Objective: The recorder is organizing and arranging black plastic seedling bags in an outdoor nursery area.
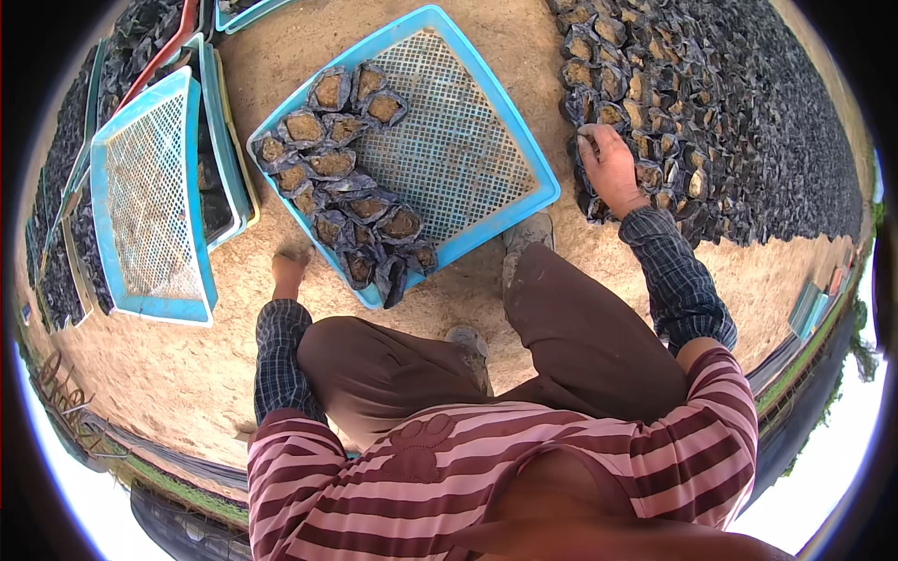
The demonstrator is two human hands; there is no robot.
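Before me on the ground lies a blue plastic crate [484, 77] with a mesh bottom. Several soil-filled black nursery bags [330, 165] stand along its left and near sides. One bag [391, 280] leans at the near rim, its soil not showing. My right hand [609, 165] is over the near-left edge of a large block of filled bags [652, 105], fingers bent inward at a bag; whether they grip it is hidden. My left hand [290, 263] hangs low left of the crate, close to the bare ground, its fingers dark and unclear.
A second mesh crate [151, 203] tilts on its side at the left, against other stacked crates [224, 140]. More black bags lie behind them. My shoes [530, 231] are on the dirt just by the crate's near edge. Another blue crate [256, 12] shows at the top.
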